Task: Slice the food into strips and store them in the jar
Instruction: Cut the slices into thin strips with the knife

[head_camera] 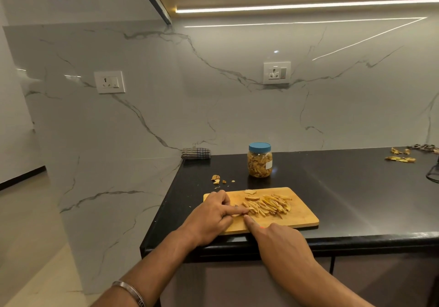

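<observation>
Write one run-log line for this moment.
left hand: steadies food | right hand: likely holds knife | strips: on cutting board | jar: lidded, behind

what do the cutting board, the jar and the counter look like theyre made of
Cutting board: apparently wood or bamboo, matte, with a warm tan face and faint grain. Jar: clear, glossy, probably plastic, since the strips show through; its blue lid looks plastic. Counter: dark polished stone, perhaps granite, finely speckled and reflective.
</observation>
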